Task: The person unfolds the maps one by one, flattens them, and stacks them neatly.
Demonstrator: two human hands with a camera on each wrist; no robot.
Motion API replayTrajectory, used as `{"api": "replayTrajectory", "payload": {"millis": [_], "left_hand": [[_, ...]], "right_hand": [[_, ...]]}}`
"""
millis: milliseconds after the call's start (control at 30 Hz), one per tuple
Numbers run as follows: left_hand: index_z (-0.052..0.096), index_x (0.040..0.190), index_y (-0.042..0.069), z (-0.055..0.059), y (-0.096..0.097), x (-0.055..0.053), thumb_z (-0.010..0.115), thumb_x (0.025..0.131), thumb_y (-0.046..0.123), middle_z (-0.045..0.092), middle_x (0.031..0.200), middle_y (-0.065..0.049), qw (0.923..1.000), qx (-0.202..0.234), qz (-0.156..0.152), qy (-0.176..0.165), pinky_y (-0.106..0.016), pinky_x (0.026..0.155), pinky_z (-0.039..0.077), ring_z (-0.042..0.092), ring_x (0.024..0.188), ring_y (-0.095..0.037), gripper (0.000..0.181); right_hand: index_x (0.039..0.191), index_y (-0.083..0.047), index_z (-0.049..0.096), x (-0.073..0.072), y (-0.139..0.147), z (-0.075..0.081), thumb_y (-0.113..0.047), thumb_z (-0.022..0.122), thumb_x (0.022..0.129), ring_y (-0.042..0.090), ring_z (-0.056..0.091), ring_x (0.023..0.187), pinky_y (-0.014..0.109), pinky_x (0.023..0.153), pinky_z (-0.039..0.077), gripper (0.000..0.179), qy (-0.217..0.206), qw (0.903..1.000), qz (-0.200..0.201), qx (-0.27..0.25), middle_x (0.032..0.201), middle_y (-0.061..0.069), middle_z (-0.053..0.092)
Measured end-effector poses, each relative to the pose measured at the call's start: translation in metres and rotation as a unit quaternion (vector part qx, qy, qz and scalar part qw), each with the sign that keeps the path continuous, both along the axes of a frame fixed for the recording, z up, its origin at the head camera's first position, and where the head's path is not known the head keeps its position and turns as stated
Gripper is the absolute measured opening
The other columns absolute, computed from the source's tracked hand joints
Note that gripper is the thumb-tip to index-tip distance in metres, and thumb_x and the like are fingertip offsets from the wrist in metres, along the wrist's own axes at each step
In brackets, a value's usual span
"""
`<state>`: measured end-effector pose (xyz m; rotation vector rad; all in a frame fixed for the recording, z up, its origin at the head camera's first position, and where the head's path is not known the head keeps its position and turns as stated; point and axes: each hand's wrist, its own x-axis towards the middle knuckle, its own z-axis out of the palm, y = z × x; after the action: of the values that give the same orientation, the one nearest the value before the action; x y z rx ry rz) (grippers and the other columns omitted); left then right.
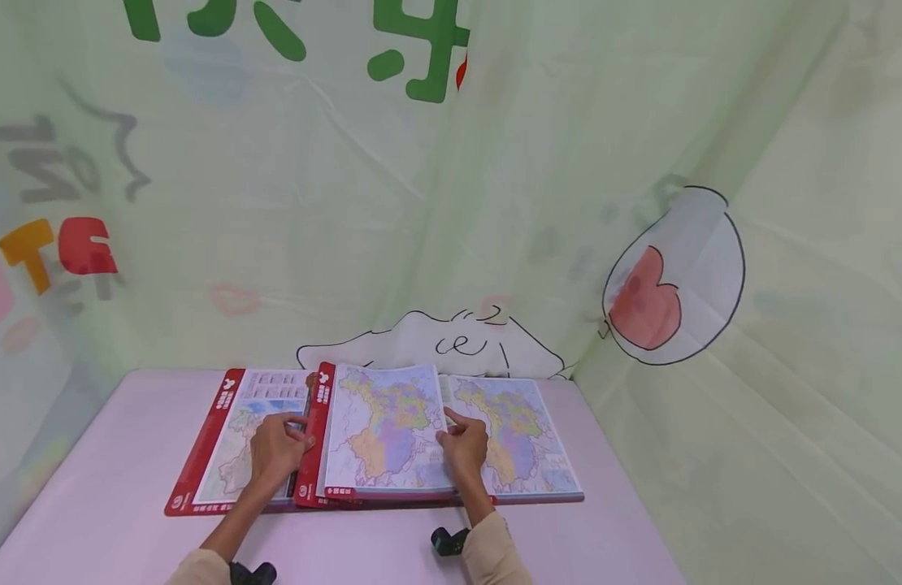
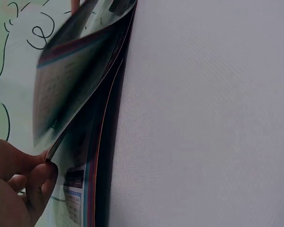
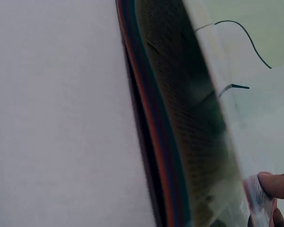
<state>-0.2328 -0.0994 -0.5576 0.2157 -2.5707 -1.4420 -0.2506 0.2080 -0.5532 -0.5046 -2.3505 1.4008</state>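
Observation:
A map book with red-edged covers lies open on the table. In the head view its left side shows a paler map page (image 1: 227,455), and its right side a coloured map page (image 1: 520,431). Over the middle stands a lifted part with a coloured map (image 1: 385,422) and a red left margin (image 1: 315,447). My left hand (image 1: 274,447) pinches the edge of that part, thumb against fingers, as the left wrist view shows too (image 2: 23,184). At its right edge, my right hand (image 1: 466,445) pinches the pages between thumb and fingers. The right wrist view catches only those fingertips (image 3: 274,184).
The pale pink table (image 1: 378,544) ends at a printed cloth backdrop (image 1: 422,244) just behind the book. More cloth hangs at the left and right sides. Dark wrist-worn devices (image 1: 449,541) sit by both sleeves.

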Motion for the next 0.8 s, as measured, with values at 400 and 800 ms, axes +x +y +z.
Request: {"api": "replayTrajectory", "payload": {"millis": [400, 800], "left_hand": [[0.075, 0.124, -0.009, -0.002, -0.033, 0.007, 0.082, 0.093, 0.01, 0.08, 0.099, -0.028, 0.9987, -0.03, 0.029, 0.029, -0.038, 0.06, 0.062, 0.078, 0.081, -0.04, 0.037], [0.073, 0.127, -0.01, 0.0, -0.073, 0.014, 0.081, 0.094, 0.011, 0.078, 0.112, -0.035, 0.9952, -0.062, 0.069, 0.031, -0.053, 0.071, 0.064, 0.077, 0.093, -0.052, 0.04]], "right_hand": [[0.127, -0.011, 0.082, 0.0, 0.036, 0.012, 0.006, 0.082, 0.085, 0.02, 0.053, 0.066, 0.033, 0.057, 0.032, 0.045, -0.016, 0.9994, -0.023, 0.022, 0.083, 0.009, 0.069], [0.127, -0.008, 0.081, -0.008, 0.093, 0.008, 0.009, 0.065, 0.079, 0.019, 0.044, 0.059, 0.032, 0.051, 0.028, 0.053, 0.0, 0.9949, -0.093, 0.04, 0.087, 0.018, 0.069]]}}
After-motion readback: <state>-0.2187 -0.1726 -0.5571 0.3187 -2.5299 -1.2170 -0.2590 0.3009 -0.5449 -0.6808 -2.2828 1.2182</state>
